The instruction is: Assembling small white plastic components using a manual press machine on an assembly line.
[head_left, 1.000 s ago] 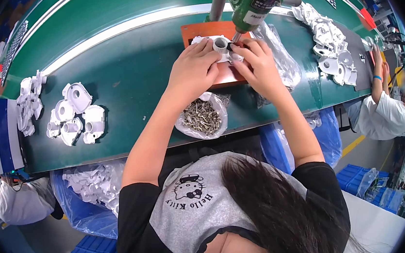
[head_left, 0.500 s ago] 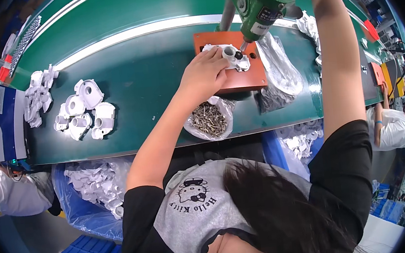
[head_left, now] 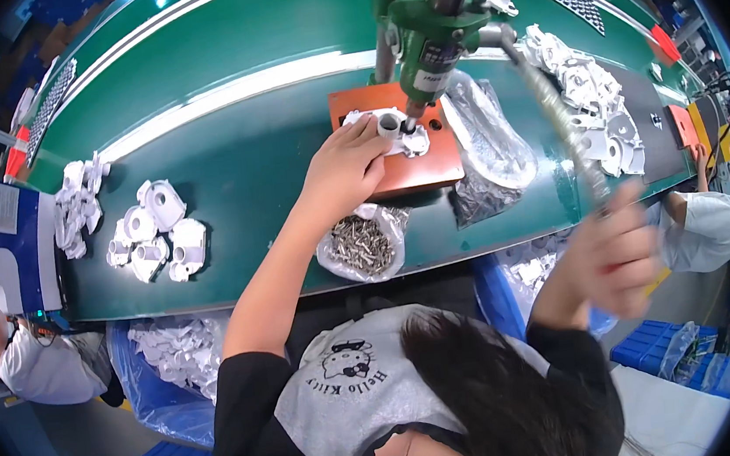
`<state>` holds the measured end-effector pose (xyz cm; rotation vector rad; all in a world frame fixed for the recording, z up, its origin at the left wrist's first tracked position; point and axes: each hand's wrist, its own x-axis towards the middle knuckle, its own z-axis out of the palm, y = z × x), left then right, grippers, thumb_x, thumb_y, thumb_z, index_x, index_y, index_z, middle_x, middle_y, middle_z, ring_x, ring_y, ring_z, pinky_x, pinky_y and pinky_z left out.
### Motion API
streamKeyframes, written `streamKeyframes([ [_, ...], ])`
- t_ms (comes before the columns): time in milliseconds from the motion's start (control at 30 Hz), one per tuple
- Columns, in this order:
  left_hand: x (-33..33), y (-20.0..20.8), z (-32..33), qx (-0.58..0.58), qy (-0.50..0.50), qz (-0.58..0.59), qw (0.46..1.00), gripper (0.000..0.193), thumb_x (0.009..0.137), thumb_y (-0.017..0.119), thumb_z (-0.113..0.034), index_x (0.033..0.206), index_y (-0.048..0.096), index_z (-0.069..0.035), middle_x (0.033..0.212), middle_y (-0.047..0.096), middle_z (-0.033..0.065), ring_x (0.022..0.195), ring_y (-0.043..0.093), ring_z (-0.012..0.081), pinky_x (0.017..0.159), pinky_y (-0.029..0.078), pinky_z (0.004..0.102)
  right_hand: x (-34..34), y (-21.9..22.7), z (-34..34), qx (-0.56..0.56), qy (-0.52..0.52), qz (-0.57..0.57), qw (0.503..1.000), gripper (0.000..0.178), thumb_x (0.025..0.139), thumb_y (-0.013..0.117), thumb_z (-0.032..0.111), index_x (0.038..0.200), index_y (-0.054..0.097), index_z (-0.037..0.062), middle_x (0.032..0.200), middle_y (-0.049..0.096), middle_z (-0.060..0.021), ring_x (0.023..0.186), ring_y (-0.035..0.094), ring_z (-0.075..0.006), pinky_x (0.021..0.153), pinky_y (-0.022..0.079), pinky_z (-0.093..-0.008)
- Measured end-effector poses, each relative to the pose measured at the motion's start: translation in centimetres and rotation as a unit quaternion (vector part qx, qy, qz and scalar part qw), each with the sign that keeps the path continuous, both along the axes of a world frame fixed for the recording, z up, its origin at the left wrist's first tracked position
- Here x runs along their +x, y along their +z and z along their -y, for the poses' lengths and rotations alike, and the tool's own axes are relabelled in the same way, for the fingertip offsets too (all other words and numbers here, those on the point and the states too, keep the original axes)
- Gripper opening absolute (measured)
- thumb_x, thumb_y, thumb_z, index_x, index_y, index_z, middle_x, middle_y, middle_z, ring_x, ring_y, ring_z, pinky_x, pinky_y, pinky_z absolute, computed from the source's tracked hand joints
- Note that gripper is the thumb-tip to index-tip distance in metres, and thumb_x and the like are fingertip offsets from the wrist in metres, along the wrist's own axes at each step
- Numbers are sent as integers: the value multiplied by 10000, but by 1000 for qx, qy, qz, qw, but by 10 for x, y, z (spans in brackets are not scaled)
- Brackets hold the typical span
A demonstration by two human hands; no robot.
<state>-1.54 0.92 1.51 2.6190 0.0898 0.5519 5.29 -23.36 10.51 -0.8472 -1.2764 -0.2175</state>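
Observation:
A white plastic housing (head_left: pixel 416 143) with a round tube lies on an orange fixture block (head_left: pixel 395 176). My left hand (head_left: pixel 344 170) grips its left side, the fingers closed over it. Above, the green press (head_left: pixel 428 57) has its tip down at the housing beside the tube. My right hand (head_left: pixel 618 252), blurred by motion, is closed around the end of the press's long lever (head_left: pixel 558 113), which slants down toward me on the right. Just in front of the block, a clear bag of small metal screws or pins (head_left: pixel 360 244) sits near the table's front edge.
More white housings lie in a group (head_left: pixel 150 231) on the left and a pile (head_left: pixel 584 88) on the right. A clear plastic bag (head_left: pixel 497 140) lies beside the block. Below the edge stand bag-lined blue bins (head_left: pixel 156 384). Other people sit at both sides.
My right hand has swung the lever down and toward me from the upper right, and the press tip has come down to the housing. My left hand stays on the housing; the view has shifted slightly.

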Motion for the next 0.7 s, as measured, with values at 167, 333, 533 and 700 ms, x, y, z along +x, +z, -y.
streamKeyframes([
  [167,14,2,11,7,-21,2,1000,236,834,547,-153,1046,622,-80,1280,525,124,1234,447,285,1018,366,380,-7,-41,48,-21,-248,-5,969,302,797,471,363,579,430,160,681,501,-34,688,506,-220,843,300,-446],
  [333,20,15,0,-193,68,-145,968,363,806,567,-173,1144,523,-48,1275,504,194,1226,445,310,1007,362,394,35,46,-1,-38,-396,-143,906,244,806,455,330,790,494,90,765,462,-27,807,450,-240,974,254,-489],
  [533,45,10,-6,-29,-38,-26,999,349,753,600,-132,1078,519,-36,1243,502,199,1245,404,330,1019,319,392,168,97,-134,-18,58,-143,988,568,834,584,202,1326,360,27,1217,466,-63,1092,449,-147,928,348,-273],
  [700,31,30,-8,43,-30,-6,999,273,733,629,-107,986,539,-54,1003,574,100,981,540,288,857,419,382,160,22,-64,-105,-48,-269,956,421,886,493,257,1206,513,-16,1107,604,-106,1095,535,-222,1013,329,-363],
])
